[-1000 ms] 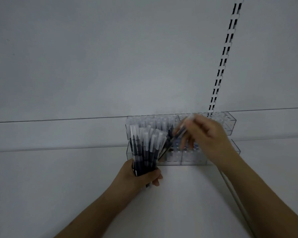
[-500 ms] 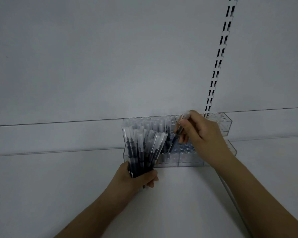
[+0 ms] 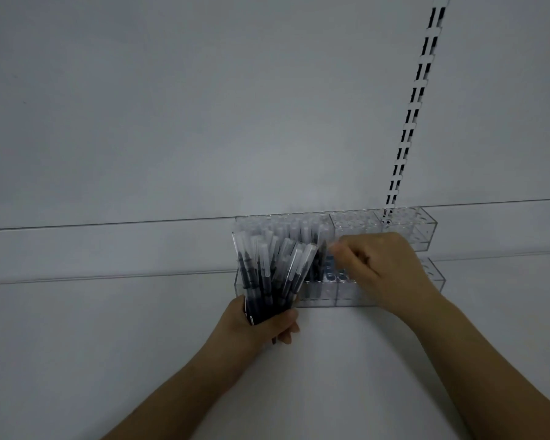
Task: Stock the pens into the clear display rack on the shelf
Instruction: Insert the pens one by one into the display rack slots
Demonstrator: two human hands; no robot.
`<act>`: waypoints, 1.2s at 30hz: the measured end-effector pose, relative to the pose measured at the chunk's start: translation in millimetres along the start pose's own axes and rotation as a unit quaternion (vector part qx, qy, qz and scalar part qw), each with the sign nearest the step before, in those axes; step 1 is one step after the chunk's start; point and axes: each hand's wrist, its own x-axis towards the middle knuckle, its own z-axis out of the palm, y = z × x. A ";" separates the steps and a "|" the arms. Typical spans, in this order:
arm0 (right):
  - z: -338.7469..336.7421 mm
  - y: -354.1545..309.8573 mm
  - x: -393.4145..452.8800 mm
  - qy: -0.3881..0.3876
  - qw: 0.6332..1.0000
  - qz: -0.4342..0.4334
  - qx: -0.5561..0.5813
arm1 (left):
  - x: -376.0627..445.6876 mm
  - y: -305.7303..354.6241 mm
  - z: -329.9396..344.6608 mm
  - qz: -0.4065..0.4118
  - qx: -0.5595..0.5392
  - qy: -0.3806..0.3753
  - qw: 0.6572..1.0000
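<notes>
The left hand gripped a bundle of pens; the right hand, fingers curled, reached into the clear rack. No writing was readable.

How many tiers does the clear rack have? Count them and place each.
2. The upper tier runs against the wall; the lower tier steps out below it, partly hidden behind the right hand and the pen bundle.

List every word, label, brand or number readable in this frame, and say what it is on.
None can be read.
Pens gripped by the left hand: any barrel print is too small and blurred.
Clear rack, wall and slotted upright: no text visible.
</notes>
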 end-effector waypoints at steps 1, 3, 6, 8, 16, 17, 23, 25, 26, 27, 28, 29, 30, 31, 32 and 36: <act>1.0 -2.7 -0.9 -0.010 0.999 -0.014 0.036 | 0.0 0.1 0.0 0.002 0.006 -0.001 1.000; 9.4 -11.2 -1.9 -0.034 0.996 -0.032 0.078 | 0.1 0.3 0.9 0.005 0.014 -0.004 1.000; 21.3 -18.0 -2.4 -0.026 0.993 -0.051 0.099 | 0.3 2.0 2.2 0.002 0.010 -0.003 1.000; 20.6 -17.7 -3.0 -0.009 0.991 -0.030 0.131 | -0.1 2.7 2.1 -0.002 0.004 0.001 1.000; -15.1 -6.4 6.5 0.199 0.918 0.135 0.316 | -0.4 -1.4 1.5 -0.001 -0.020 0.005 1.000; -15.8 -4.8 6.3 0.204 0.929 0.138 0.275 | -0.1 -2.2 2.0 0.000 -0.021 0.007 1.000; -7.1 1.1 8.1 0.084 0.989 0.101 0.066 | 1.2 -2.6 2.5 0.000 -0.011 0.014 1.000; -8.2 1.5 9.1 0.061 0.992 0.101 0.050 | 1.4 -3.2 2.2 -0.001 -0.004 0.016 1.000; -9.0 1.8 9.2 0.058 0.993 0.098 0.033 | 1.3 -2.9 2.1 0.000 -0.001 0.016 1.000; -9.9 2.1 9.1 0.056 0.994 0.093 0.013 | 0.8 -2.9 2.0 0.002 0.001 0.015 1.000; -9.7 3.4 9.0 0.050 0.995 0.090 0.000 | 0.5 -2.3 1.9 0.004 0.004 0.014 1.000; -8.5 4.3 9.3 0.034 0.995 0.089 -0.007 | 0.0 -1.9 2.0 0.004 0.008 0.013 1.000; -5.5 5.3 9.8 0.009 0.996 0.091 -0.020 | -0.3 -1.3 1.8 0.002 0.010 0.014 1.000; -0.9 7.1 10.3 -0.019 0.994 0.090 -0.051 | -0.1 -1.2 1.9 0.001 0.006 0.015 1.000; 4.6 8.6 11.0 -0.038 0.991 0.083 -0.094 | 0.7 -0.8 2.3 0.000 -0.001 0.014 1.000; 17.3 5.1 12.7 0.024 0.972 0.026 -0.231 | 1.7 -0.5 3.7 0.005 -0.013 0.007 1.000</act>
